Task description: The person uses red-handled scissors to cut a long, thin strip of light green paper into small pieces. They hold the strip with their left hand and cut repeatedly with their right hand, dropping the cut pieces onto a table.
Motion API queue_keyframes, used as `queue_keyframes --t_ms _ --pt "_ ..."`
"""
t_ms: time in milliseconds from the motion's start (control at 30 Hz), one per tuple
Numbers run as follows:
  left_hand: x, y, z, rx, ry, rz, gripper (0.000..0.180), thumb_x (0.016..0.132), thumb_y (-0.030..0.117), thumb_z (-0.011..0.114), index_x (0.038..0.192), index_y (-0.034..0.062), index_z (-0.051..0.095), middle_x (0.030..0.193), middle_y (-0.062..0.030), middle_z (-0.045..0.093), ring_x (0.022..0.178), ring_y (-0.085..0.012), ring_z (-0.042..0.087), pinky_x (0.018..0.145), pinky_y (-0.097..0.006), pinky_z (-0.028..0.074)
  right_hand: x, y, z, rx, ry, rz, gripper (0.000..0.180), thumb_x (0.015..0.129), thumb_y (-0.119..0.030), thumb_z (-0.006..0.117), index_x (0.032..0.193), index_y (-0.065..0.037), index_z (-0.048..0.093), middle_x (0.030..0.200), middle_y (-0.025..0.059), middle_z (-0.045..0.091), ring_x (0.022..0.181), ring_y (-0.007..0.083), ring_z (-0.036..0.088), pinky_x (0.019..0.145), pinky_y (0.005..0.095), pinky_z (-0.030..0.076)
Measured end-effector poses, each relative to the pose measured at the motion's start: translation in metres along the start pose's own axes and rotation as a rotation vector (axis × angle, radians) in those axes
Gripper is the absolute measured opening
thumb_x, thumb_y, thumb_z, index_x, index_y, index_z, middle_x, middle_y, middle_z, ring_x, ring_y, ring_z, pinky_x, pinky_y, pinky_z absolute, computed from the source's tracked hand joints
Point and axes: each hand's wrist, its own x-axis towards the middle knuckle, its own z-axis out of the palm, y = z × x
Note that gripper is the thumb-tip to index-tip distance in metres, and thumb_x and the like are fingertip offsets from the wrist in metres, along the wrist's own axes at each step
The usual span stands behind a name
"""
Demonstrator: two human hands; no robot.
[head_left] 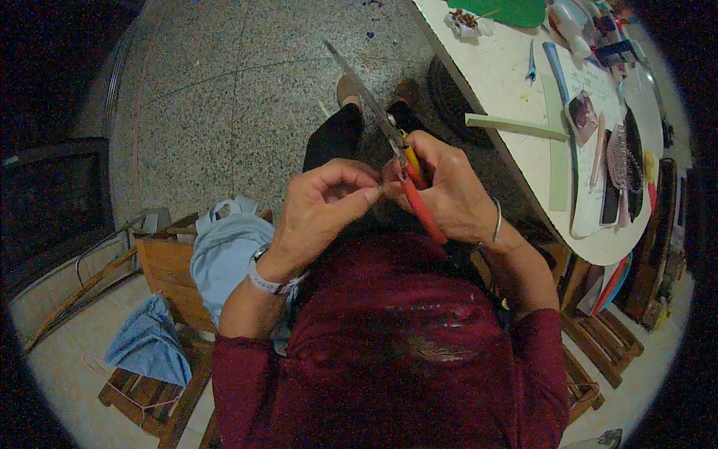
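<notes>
My right hand point(441, 183) grips a pair of scissors point(415, 203) with one red and one yellow handle. Their long metal blades point up and to the left, away from my body. To the left of them, my left hand point(321, 198) is closed in a pinch, thumb against forefinger. The pinch meets the right fingertips just beside the handles. Whatever lies between these fingertips is too small to make out. Both hands are held over my lap, above my dark trousers point(329, 142).
A pale table point(516, 82) stands at the right. On it lie light green strips point(516, 126), one jutting past the edge, a small blue tool point(532, 63), a pink hairbrush point(618, 161) and papers. At left, a wooden chair point(168, 273) carries a light blue bag point(232, 251) and blue cloth point(153, 340).
</notes>
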Motion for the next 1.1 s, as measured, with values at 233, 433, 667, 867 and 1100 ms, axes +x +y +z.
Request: queue_keyframes --t_ms 233,433,667,867,1100 --pt "0.001 0.0 -0.001 -0.003 -0.036 0.015 0.011 0.082 0.007 0.064 0.09 -0.0008 0.065 0.096 -0.0024 0.063 0.084 -0.0072 0.057 0.074 -0.023 0.046 0.0 -0.001 0.0 -0.031 -0.047 -0.029 0.022 0.074 -0.009 0.069 0.082 -0.004 0.05 0.07 -0.0016 0.042 0.067 0.0077 0.039 0.058 0.0248 0.037" --pt "0.0 0.008 -0.001 -0.03 -0.012 -0.083 0.01 0.082 0.006 0.064 0.089 -0.0011 0.065 0.101 -0.0043 0.06 0.088 -0.0088 0.057 0.079 -0.023 0.045 0.002 0.001 -0.001 -0.036 -0.018 -0.141 0.023 0.075 -0.011 0.07 0.082 -0.004 0.05 0.069 -0.0021 0.043 0.066 0.0076 0.039 0.057 0.0248 0.035" --pt "0.006 -0.009 0.006 -0.647 0.256 -0.02 0.013 0.085 0.004 0.062 0.096 -0.0029 0.062 0.103 -0.0102 0.061 0.092 -0.0169 0.06 0.086 -0.028 0.047 -0.009 0.007 0.002 0.27 -0.005 0.198 0.023 0.086 -0.024 0.066 0.083 -0.004 0.055 0.067 -0.003 0.049 0.064 0.0065 0.045 0.055 0.0247 0.04" --pt "0.011 -0.003 0.008 -0.838 0.354 0.023 0.016 0.086 0.004 0.061 0.1 -0.0035 0.06 0.105 -0.0117 0.062 0.095 -0.0194 0.061 0.087 -0.03 0.048 -0.029 0.02 0.023 0.485 -0.114 0.223 0.02 0.09 -0.023 0.06 0.088 -0.005 0.054 0.066 -0.0032 0.049 0.059 0.0063 0.046 0.052 0.0248 0.04" --pt "0.013 0.005 0.016 -0.87 0.408 0.079 0.015 0.087 0.004 0.06 0.101 -0.0027 0.06 0.112 -0.0136 0.06 0.098 -0.0199 0.06 0.088 -0.03 0.048 -0.036 0.031 0.044 0.402 -0.148 0.146 0.022 0.092 -0.027 0.054 0.096 -0.006 0.05 0.068 0.0021 0.05 0.061 0.0106 0.048 0.054 0.0295 0.043"
